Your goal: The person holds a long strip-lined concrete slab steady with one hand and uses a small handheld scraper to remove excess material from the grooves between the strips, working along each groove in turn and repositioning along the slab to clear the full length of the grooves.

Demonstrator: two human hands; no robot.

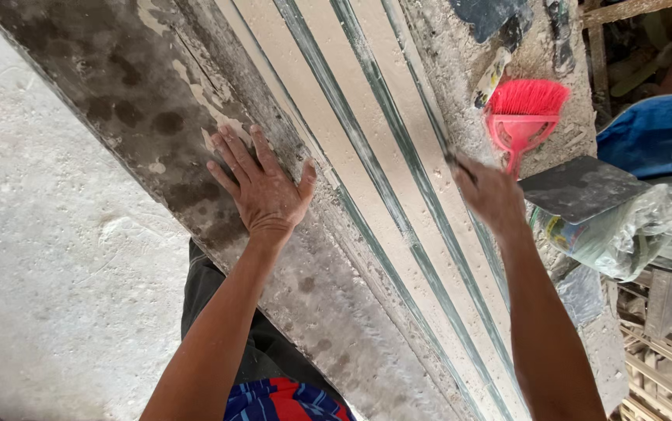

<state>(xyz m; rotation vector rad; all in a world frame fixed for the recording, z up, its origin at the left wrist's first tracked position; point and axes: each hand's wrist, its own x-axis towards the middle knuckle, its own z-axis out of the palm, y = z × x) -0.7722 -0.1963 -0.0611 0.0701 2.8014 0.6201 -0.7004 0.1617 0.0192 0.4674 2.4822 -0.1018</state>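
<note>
My left hand point(262, 187) lies flat with fingers spread on the dark, stained edge of a long workbench point(141, 86). Just to its right runs a long mould point(367, 148) of pale plaster strips separated by thin greenish rails, slanting from top centre to bottom right. My right hand point(492, 195) is closed around a small dark tool point(454, 162) whose tip rests on the mould's right strip. Most of the tool is hidden inside the fist.
A red hand brush point(524, 113) lies on the dusty bench surface beyond my right hand. A dark flat trowel blade point(581, 187) and a crumpled plastic bag point(624, 230) sit to the right. Blue cloth point(659, 132) and wooden slats point(663, 366) are further right. Pale concrete floor point(47, 257) is at left.
</note>
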